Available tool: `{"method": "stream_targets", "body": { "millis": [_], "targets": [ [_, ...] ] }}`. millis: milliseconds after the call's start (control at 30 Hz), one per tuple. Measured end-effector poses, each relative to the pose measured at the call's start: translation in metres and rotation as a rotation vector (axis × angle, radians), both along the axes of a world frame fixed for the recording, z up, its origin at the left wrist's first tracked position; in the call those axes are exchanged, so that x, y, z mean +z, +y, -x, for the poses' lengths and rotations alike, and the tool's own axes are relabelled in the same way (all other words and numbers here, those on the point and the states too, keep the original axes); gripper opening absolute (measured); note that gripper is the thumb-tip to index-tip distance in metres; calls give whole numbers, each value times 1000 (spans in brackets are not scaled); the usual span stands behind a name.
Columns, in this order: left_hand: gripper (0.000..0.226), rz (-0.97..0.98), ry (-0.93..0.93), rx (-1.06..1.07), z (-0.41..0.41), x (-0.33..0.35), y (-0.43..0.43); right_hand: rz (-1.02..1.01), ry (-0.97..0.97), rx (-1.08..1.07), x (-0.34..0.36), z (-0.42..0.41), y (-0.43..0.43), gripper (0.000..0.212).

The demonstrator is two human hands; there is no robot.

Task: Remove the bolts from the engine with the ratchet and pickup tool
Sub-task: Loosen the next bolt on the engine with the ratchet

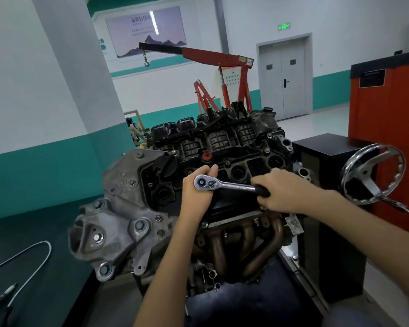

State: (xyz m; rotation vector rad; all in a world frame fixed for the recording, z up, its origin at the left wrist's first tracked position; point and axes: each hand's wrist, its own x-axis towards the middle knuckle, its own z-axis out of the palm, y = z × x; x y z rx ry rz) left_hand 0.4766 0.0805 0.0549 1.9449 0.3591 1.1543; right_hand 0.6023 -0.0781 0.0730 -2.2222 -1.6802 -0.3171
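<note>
Head view: the engine [132, 208] sits on its stand in the middle, its black top cover facing up and the rusty exhaust pipes toward the person. The ratchet [236, 186] lies nearly level over the near edge of that top cover. Its chrome head is cupped in the left hand [196, 197], whose fingers curl up behind and around it. The right hand [288, 192] is wrapped tight round the black handle at the other end. Whatever the head sits on is hidden beneath it. The pickup tool [37, 258], a long bent flexible wire, lies untouched on the dark bench [57, 232] left of the engine, near its near left corner. A chrome handwheel [373, 173] stands at the stand's right side, and a red hoist [222, 55] stands behind.
</note>
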Motion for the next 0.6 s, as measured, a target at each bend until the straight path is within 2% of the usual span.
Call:
{"method": "stream_targets", "body": {
  "millis": [67, 133, 233, 300, 367, 433, 533, 600],
  "targets": [
    [46, 43, -114, 10, -3, -4, -4, -89, 158, -34, -30, 17, -1, 24],
    [43, 70, -186, 32, -6, -5, -7, -211, 442, 4, -64, 49, 1, 25],
    [42, 88, -237, 47, -12, -4, -10, -375, 833, 56, -98, 101, 16, 13],
    [43, 63, -214, 43, -10, -3, -8, -410, 912, 64, -102, 119, 24, 9],
    [46, -14, -97, 65, -3, -3, -1, -357, 804, 67, -92, 109, 22, 18],
    [46, -52, -9, 55, 6, -3, 8, -217, 603, 72, -72, 79, 13, 26],
    [39, -128, -6, 57, 10, 0, 13, -6, 214, 60, -23, 25, 1, 8],
    [41, -130, 10, 31, 6, 0, 10, 34, -20, 43, 10, 4, -2, 8]
  ]
}}
